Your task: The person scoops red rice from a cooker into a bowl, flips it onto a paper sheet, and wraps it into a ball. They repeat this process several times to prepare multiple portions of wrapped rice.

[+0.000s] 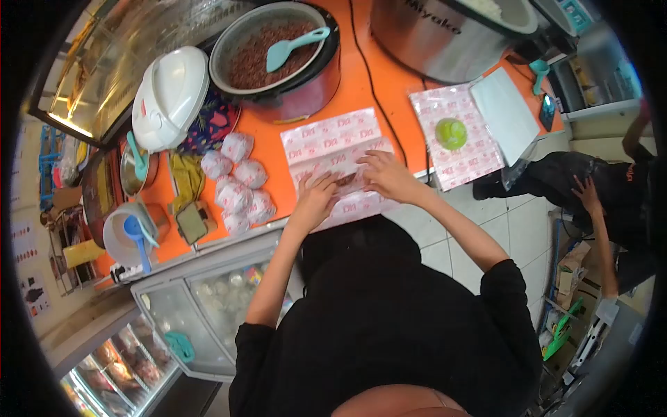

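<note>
A sheet of printed wrapping paper (333, 142) lies on the orange counter in front of me, creased across its middle. Between my hands a small dark brown portion of food (345, 182) shows on it, partly covered. My left hand (318, 199) has its fingers curled onto the paper left of the food. On the right side, my right hand (390, 179) grips the paper too, fingers bent and a little apart; its thumb is near the food. Several round wrapped bundles (236, 194) in the same print are piled to the left.
Behind the paper stands a pot of dark reddish-brown grains (260, 59) with a teal rice paddle (295, 47). A large cooker (445, 42) is at the back right. Printed sheets (455, 156) carry a green round item (451, 133). A co-worker's hand (588, 194) appears at right.
</note>
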### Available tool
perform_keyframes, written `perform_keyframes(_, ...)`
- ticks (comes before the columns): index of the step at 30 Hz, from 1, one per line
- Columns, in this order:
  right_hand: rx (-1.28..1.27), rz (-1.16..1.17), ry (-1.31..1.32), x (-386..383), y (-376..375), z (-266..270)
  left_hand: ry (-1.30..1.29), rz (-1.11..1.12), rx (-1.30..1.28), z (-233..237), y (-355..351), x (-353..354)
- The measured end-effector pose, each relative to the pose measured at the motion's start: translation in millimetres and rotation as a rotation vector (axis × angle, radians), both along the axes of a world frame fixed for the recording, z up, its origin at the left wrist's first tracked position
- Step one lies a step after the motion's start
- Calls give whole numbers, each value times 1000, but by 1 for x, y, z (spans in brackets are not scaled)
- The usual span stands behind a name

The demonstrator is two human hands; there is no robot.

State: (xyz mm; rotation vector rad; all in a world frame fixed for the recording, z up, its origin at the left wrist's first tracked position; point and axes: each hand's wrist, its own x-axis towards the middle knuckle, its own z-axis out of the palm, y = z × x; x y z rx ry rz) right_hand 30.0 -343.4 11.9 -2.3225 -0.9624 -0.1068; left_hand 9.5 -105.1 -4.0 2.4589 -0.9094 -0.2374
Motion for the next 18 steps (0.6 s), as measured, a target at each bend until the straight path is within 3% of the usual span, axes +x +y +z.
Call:
perform_keyframes(2,-59,9,-56,10,3,-12,-6,-5,-44,-1,3,17)
perform_keyframes(3,-70,5,-67,18,0,-12,115,55,-48,3,5,23)
perform_keyframes(5,-171,-18,631,41,-2,-8,237,116,-49,1,15,34)
perform_keyframes(7,-49,24,707,65,-8,-27,233,215,-248,-17,23,50)
perform_keyframes(8,-1,-82,674,72,-7,-29,103,240,-295,-23,22,56)
perform_keyframes(10,50,-169,650,76,1,-41,121,369,-350,-41,9,61)
perform_keyframes(12,-290,-317,453,78,13,-66,116,513,-401,-40,2,61)
perform_keyframes(14,-363,-268,301,73,17,-58,-89,439,47,-30,4,53)
perform_keyframes(15,-439,-248,145,67,18,-55,-86,453,71,-33,8,51)
perform_keyframes(16,-420,-230,153,58,17,-60,-135,385,80,-44,14,47)
perform_keyframes(18,-351,-49,-138,39,9,-75,-182,318,102,-62,15,36)
